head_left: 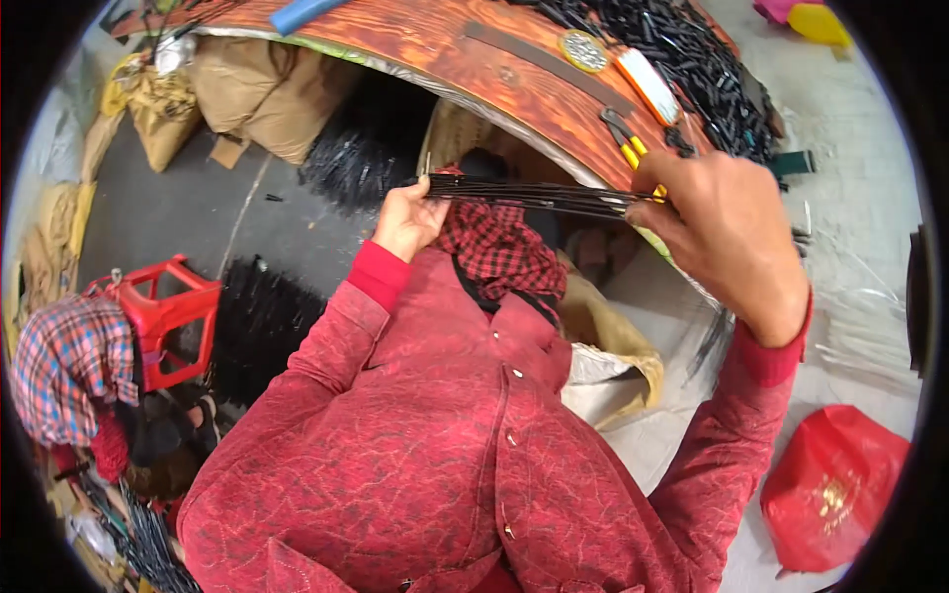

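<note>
A bundle of long, thin black strips (539,195) stretches almost level in front of my body, above my lap. Its left end is pinched between the thumb and fingers of my left hand (405,222). At the other end my right hand (727,232) is closed round the strips, back of the hand upward. Just beyond the right hand, pliers with yellow handles (630,148) lie at the table edge, partly hidden by that hand. A red and black checked cloth (504,252) covers my lap beneath the bundle.
The curved wooden table (415,44) bears a heap of black pieces (682,59), a round patterned disc (585,51), a white and orange object (647,84) and a blue tube (301,14). At left are a red stool (168,316) and another person in plaid (74,366). A red bag (835,484) lies right.
</note>
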### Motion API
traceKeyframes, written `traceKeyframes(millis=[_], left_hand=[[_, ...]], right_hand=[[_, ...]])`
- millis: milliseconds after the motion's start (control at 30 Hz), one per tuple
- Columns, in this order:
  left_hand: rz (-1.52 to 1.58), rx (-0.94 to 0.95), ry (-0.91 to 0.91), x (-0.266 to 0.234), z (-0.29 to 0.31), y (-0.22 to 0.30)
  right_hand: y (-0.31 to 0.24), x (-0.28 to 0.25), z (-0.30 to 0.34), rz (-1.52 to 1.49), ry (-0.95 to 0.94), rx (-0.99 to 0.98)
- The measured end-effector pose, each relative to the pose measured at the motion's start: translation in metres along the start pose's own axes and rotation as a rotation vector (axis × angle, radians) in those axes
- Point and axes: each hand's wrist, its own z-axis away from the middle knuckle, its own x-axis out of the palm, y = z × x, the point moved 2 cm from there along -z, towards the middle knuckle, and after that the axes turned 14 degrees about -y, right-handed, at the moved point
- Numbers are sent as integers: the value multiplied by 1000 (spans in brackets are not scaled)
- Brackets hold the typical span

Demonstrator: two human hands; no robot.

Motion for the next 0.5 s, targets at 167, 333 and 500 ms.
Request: traceKeyframes(millis=[167, 333, 500], left_hand=[[-14, -57, -57, 9, 0, -32], [32, -119, 82, -6, -6, -63], [78, -114, -22, 10, -2, -53]], right_hand=[[9, -11, 15, -45, -30, 39], [4, -17, 7, -60, -71, 57], [6, -18, 0, -19, -135, 130]])
